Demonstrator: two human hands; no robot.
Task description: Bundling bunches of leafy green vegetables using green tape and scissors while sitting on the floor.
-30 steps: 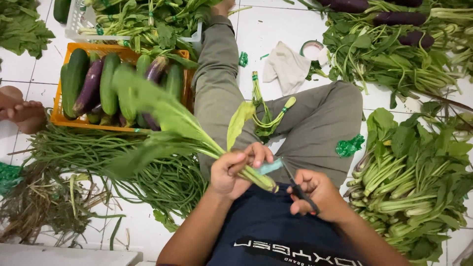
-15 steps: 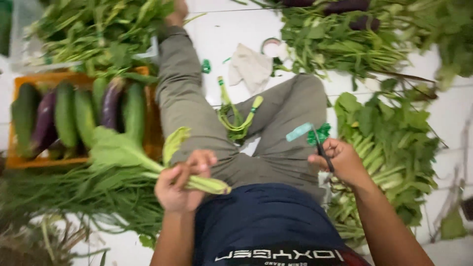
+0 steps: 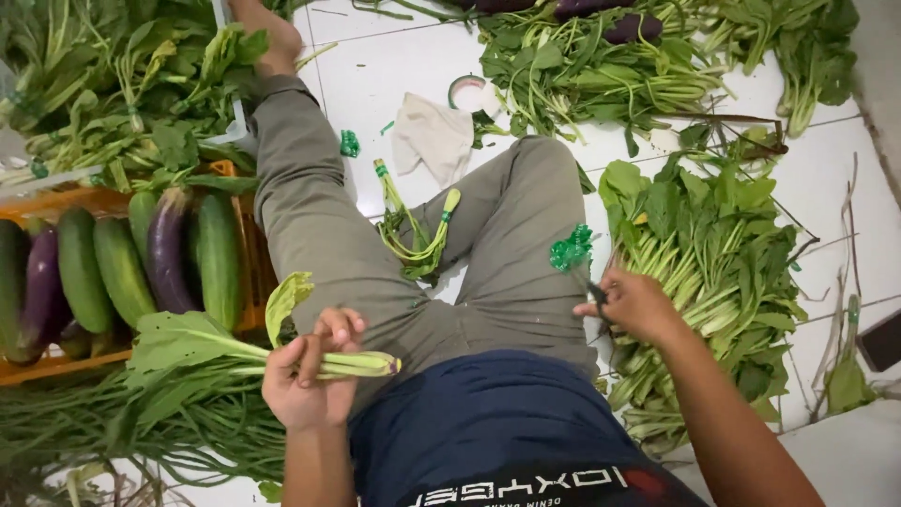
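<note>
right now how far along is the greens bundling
Done: nothing tied is clearly visible. In hand: the left hand grips a small bunch of greens; the right hand holds scissors and green tape. Left: the loose greens pile beside the right knee.

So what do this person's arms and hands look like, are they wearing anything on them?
Both forearms are bare, with no sleeves reaching them. The left hand and right hand have no gloves, and no rings, watch or bracelet show. The arms come in from the bottom of the head view.
</note>
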